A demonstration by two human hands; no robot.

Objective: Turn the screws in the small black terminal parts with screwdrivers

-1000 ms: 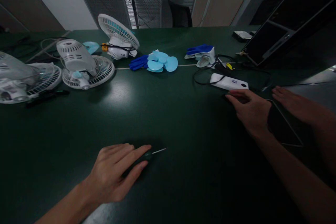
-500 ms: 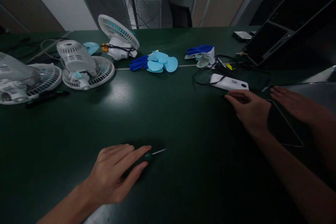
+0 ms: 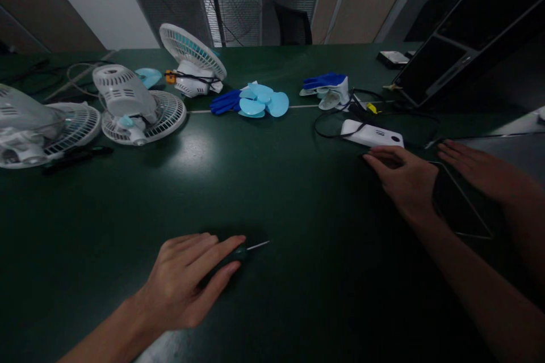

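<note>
My left hand is wrapped round the dark green handle of a small screwdriver, its thin metal shaft pointing right, low over the green table. On the right, my right hand rests with thumb and fingertips pinched together; a small dark bit shows at the tips, too dim to name. Just beyond those fingers lies a white oblong device with a black cable. Beneath my right wrist is a dark flat panel with a light edge. Another person's hand lies flat beside it, farther right.
White fans stand or lie at the left and back, near a dark tool. A light blue fan blade lies by a blue glove; more gloves are right of it. A black cabinet rises at far right.
</note>
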